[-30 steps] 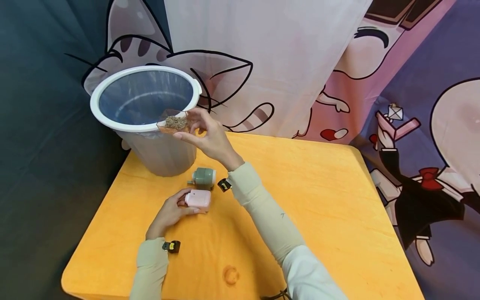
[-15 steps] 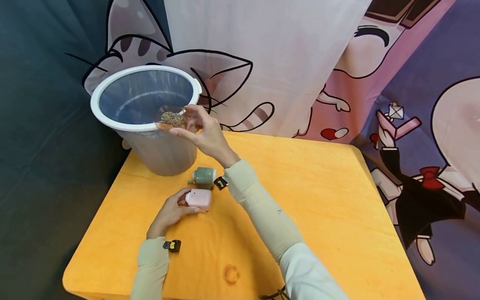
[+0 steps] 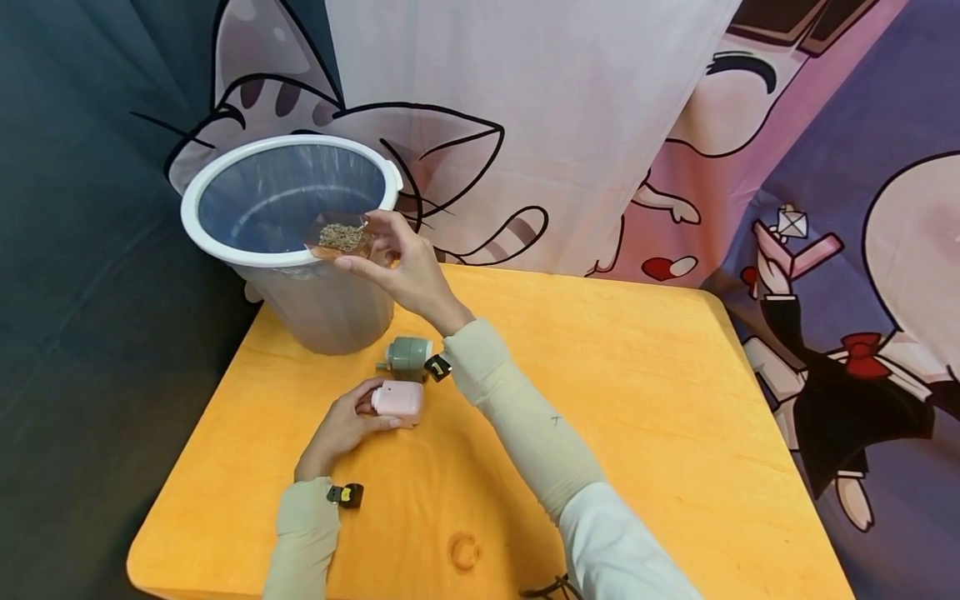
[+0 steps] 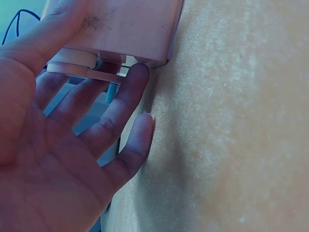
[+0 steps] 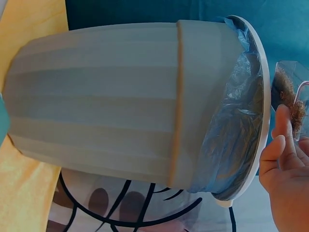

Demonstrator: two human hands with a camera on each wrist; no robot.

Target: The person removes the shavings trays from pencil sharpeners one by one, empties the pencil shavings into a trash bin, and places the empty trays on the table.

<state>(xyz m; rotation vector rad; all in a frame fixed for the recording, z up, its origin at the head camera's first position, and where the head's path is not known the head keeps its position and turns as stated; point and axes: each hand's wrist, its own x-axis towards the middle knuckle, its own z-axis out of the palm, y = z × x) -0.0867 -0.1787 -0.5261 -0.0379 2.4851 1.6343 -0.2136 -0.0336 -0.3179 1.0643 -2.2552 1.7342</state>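
Note:
My right hand (image 3: 416, 279) pinches a small clear, brownish tray (image 3: 341, 238) by its right end, thumb in front and fingers behind. Brown shavings lie in this tray, which overlaps the near right rim of the waste bin (image 3: 322, 308) in the head view. The right wrist view has the tray (image 5: 285, 82) just beyond the bin's rim. Lower down, my left hand (image 3: 341, 433) holds a pink crank pencil sharpener (image 3: 400, 402) from its left side on the table. In the left wrist view the thumb lies along the pink body (image 4: 130, 29), and a fingertip is at its lower edge.
Just behind the pink sharpener lies a similar green one (image 3: 407, 354), close to my right wrist's camera. The bin has a white rim and a clear liner (image 5: 231, 116). A dark cable (image 3: 555, 587) lies at the front edge of the yellow table (image 3: 637, 417). Printed curtains hang behind.
My right hand has shifted slightly left with the tray, which tips a bit more toward the bin. The left hand and pink sharpener have stayed in place.

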